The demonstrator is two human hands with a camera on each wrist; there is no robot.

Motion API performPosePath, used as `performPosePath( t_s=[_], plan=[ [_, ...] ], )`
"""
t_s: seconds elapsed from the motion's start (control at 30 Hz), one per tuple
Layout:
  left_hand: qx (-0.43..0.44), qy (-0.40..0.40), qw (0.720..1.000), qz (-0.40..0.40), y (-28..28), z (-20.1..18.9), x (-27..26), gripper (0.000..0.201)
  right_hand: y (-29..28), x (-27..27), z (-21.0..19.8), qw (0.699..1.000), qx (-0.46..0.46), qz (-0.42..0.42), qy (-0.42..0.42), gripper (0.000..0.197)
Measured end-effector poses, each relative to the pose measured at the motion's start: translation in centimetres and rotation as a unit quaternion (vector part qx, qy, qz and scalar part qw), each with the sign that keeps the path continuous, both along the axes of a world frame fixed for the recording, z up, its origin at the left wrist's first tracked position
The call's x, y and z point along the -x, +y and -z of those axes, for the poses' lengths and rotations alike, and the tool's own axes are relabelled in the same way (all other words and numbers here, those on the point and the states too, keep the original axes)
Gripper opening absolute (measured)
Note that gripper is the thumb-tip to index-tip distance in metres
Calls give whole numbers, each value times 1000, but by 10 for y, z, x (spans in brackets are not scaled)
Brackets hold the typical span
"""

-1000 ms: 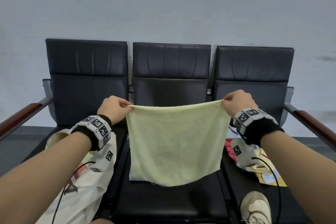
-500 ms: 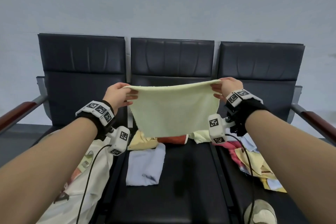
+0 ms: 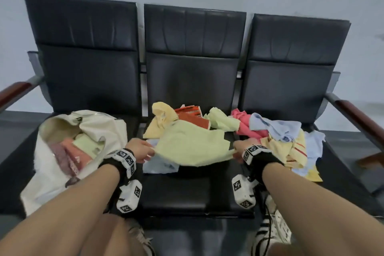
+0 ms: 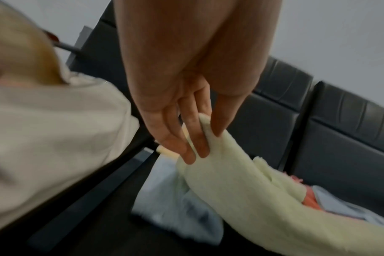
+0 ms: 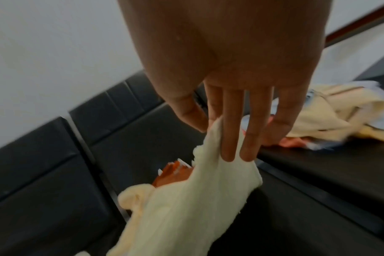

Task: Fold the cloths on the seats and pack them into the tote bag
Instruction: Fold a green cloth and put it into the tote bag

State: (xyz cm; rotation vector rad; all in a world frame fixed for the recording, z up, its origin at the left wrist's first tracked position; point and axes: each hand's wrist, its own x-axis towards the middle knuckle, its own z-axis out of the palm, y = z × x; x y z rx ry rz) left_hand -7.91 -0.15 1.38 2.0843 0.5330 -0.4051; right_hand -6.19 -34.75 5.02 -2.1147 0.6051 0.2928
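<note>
A pale yellow-green cloth [image 3: 192, 144] is stretched low over the middle seat [image 3: 176, 191] between both hands. My left hand [image 3: 141, 149] pinches its left corner between thumb and fingers [image 4: 197, 138]. My right hand [image 3: 242, 148] pinches the right corner the same way [image 5: 228, 138]. The cloth [image 4: 252, 199] sags toward the back of the seat, over a light blue cloth [image 3: 160, 164]. The cream tote bag [image 3: 68, 151] lies open on the left seat with folded cloths inside.
Loose cloths in yellow, orange, pink and blue lie heaped [image 3: 276, 131] across the back of the middle seat and the right seat. Wooden armrests [image 3: 361, 118] flank the row. My shoes [image 3: 272, 228] show below the seat's front edge.
Both hands came down from chest height to just above the middle seat, carrying the yellow-green cloth, which now lies nearly flat instead of hanging. The view has tilted downward.
</note>
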Motion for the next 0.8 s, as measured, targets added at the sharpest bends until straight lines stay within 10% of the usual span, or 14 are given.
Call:
performPosePath(
  t_s=[0.37, 0.6, 0.8],
  plan=[
    [-30, 150, 988, -23, -18, 76, 64, 23, 2, 79, 63, 988, 46, -20, 149, 15],
    [-88, 148, 985, 17, -22, 87, 78, 18, 14, 92, 71, 969, 136, -51, 198, 14],
    [-122, 56, 991, 15, -13, 110, 70, 18, 37, 68, 84, 975, 41, -61, 208, 24]
  ],
)
